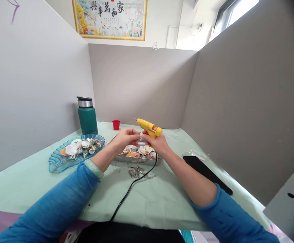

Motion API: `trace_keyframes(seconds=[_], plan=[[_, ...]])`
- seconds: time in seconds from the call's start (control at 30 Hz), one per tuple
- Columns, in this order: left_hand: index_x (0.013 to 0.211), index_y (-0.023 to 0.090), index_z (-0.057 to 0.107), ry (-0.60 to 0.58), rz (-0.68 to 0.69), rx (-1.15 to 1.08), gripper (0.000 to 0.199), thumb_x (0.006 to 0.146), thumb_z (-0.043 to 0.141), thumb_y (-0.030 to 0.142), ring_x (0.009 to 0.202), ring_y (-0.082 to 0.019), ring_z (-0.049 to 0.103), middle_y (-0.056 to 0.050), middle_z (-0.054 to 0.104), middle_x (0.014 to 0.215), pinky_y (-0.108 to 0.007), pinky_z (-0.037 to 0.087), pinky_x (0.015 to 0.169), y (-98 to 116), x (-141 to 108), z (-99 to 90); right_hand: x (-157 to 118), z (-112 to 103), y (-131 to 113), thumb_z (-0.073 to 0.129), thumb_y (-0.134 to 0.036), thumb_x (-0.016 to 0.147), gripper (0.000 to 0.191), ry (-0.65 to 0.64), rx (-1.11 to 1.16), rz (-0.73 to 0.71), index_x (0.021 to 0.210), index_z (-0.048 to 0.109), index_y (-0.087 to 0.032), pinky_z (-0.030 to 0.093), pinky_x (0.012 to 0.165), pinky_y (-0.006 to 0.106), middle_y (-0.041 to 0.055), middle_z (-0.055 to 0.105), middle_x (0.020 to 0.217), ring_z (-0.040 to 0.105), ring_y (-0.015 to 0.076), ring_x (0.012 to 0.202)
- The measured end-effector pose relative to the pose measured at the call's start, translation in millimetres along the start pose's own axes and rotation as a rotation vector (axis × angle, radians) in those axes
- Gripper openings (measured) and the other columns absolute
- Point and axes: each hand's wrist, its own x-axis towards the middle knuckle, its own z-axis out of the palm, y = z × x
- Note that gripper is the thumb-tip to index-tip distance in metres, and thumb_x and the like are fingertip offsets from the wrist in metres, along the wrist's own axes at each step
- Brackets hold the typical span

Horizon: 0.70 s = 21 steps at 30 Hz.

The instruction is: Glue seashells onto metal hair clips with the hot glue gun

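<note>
My right hand [157,142] is wrapped round the handle of a yellow hot glue gun [147,126], whose nozzle points up and to the left. Close beside it, my left hand [128,139] is closed in a pinch, and its fingertips meet those of the right hand at a small pale piece [140,135] too small to name. Under both hands stands a metal tray [136,159] of seashells [146,150], partly covered by them. A black cord [130,186] runs from the glue gun down to the table's front edge. Small metal clips [136,171] lie heaped before the tray.
On the left, a blue glass dish [57,163] holds shells and frosted greenery. Behind it stands a green bottle [87,118], with a red cup [116,125] farther right. A long black flat object [207,174] and clear plastic [197,154] lie right. Grey partitions [141,81] enclose the table.
</note>
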Motion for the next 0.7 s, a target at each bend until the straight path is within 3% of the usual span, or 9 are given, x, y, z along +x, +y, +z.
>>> trace_keyframes(seconds=[0.33,0.7], plan=[[0.075,0.010,0.061,-0.007,-0.070,-0.103,0.017,0.068,0.072,0.021,0.050,-0.008,0.057,0.000,0.058,0.062,-0.026,0.049,0.058,3.2,0.8,-1.6,0.0,1.0,1.5,0.068,-0.040,0.070,0.031,0.028,0.026,0.046,0.092,0.061,-0.018,0.036,0.042,0.021,-0.0037,0.055,0.053,0.047,0.0086,0.045],[0.076,0.010,0.062,-0.019,-0.081,-0.116,0.020,0.067,0.074,0.023,0.050,-0.008,0.057,0.000,0.059,0.065,-0.026,0.050,0.059,3.7,-0.5,-0.6,-2.8,2.4,-3.0,0.070,-0.038,0.067,0.033,-0.004,0.157,0.113,0.090,0.058,-0.018,0.034,0.042,0.021,-0.0053,0.053,0.053,0.046,0.0074,0.044]])
